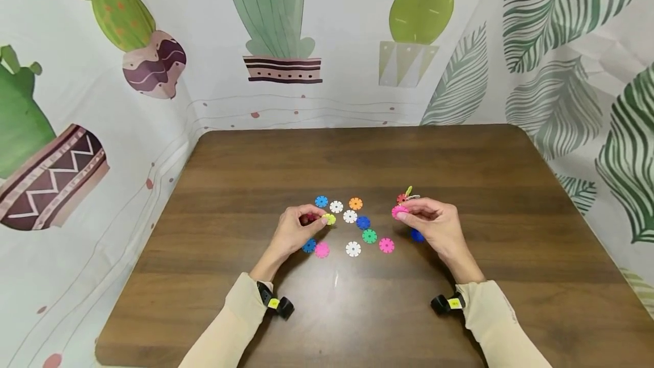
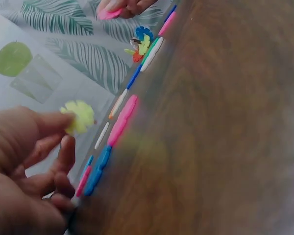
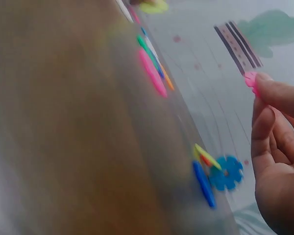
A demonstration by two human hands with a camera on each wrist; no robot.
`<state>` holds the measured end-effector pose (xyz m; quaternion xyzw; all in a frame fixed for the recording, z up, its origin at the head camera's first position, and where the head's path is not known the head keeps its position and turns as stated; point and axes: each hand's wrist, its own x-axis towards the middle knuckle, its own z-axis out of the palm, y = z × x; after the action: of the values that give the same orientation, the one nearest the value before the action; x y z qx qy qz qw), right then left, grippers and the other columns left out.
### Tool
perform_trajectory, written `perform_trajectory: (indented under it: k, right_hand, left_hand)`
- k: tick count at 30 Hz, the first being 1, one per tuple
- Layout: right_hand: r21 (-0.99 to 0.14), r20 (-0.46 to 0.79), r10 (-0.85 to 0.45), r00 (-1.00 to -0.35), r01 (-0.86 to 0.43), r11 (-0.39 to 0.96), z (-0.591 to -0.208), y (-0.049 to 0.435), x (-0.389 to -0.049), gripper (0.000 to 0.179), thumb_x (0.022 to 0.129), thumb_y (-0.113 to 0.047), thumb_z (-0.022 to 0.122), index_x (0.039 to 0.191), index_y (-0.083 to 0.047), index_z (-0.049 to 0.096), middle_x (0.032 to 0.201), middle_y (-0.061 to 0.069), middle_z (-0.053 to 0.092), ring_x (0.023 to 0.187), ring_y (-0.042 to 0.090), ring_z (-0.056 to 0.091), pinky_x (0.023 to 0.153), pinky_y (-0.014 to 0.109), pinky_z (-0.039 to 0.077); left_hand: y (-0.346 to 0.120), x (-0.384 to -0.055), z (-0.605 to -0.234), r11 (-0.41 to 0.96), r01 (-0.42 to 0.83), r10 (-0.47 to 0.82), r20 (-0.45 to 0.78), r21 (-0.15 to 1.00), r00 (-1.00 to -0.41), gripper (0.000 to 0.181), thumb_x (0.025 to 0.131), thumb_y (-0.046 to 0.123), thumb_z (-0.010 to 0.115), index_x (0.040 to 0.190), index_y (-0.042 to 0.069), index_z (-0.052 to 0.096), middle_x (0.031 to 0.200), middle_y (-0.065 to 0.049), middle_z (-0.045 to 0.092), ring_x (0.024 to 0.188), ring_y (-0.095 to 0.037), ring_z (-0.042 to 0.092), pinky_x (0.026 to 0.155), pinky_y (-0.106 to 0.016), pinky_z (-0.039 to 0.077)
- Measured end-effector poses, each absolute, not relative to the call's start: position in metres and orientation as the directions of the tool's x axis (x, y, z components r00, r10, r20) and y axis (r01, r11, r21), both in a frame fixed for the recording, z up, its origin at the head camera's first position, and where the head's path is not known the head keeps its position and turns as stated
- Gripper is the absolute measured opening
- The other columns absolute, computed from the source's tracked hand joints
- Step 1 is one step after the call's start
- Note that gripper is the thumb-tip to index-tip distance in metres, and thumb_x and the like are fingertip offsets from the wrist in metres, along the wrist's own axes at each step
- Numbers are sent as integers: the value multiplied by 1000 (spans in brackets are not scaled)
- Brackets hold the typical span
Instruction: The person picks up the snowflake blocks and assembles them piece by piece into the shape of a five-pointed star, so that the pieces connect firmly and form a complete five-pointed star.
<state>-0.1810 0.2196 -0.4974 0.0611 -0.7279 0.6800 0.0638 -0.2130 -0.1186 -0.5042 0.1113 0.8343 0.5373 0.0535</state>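
My left hand point(image 1: 291, 234) pinches a yellow notched plastic disc point(image 1: 329, 219) between thumb and fingertips, raised off the table in the left wrist view. On the other side, my right hand point(image 1: 439, 230) holds a pink notched disc point(image 1: 398, 212) by its edge, also lifted. Beyond the right fingers a red disc point(image 1: 402, 199) sits with yellow and white ones standing at angles, partly hidden by the hand. The right wrist view shows an upright blue disc point(image 3: 226, 173) in that cluster. Below the right palm lies a dark blue disc point(image 1: 417, 235).
Between the hands several loose discs lie flat on the brown table point(image 1: 357, 311), among them an orange disc point(image 1: 355, 203), a green disc point(image 1: 369, 236) and a white disc point(image 1: 353, 249). A blue disc point(image 1: 309, 245) and a pink disc point(image 1: 322, 250) lie by the left wrist. A cactus-print backdrop point(image 1: 352, 101) borders the table.
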Motion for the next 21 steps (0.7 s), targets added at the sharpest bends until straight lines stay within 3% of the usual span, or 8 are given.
perform_trajectory:
  k: [6,8,13,17,21]
  right_hand:
    - [-970,222,-67,-973,-227,83,-496,200,-173,26,89,-6,88,112,2,78,98,-7,85,89,11,81,82,22,65]
    - [-970,227,-85,-970,-233,73,-495,194,-171,26,88,-7,88,111,0,78,98,-8,84,90,12,81,81,22,65]
    - [-968,234,-127,-964,-243,63,-494,186,-166,24,90,-6,86,113,-1,78,100,-5,85,90,13,81,81,23,65]
    - [-962,247,-151,-957,-262,82,-495,184,-165,22,92,-4,84,113,-2,79,101,-5,85,89,11,79,79,23,65]
    - [-957,262,-180,-948,-280,80,-494,181,-164,19,90,0,84,109,-1,81,98,-7,84,78,17,75,67,25,63]
  left_hand:
    - [-105,-200,-498,168,37,384,-31,985,-923,14,102,15,75,110,4,79,95,-21,79,73,-15,64,67,-21,51]
    - [-102,-195,-494,113,-13,420,-60,993,-906,17,103,14,72,114,1,76,97,-26,79,65,-16,63,61,-22,50]
    - [-96,-187,-489,13,-97,471,-92,995,-877,21,105,11,69,117,-5,71,87,-24,79,50,-13,51,48,-23,43]
    - [-91,-186,-489,17,-73,476,-72,997,-877,20,105,12,69,116,-4,72,80,-13,80,56,-10,54,48,-22,44]
    - [-85,-185,-490,18,-54,479,-56,998,-876,20,105,13,69,115,-4,71,75,4,78,60,-10,56,48,-20,42]
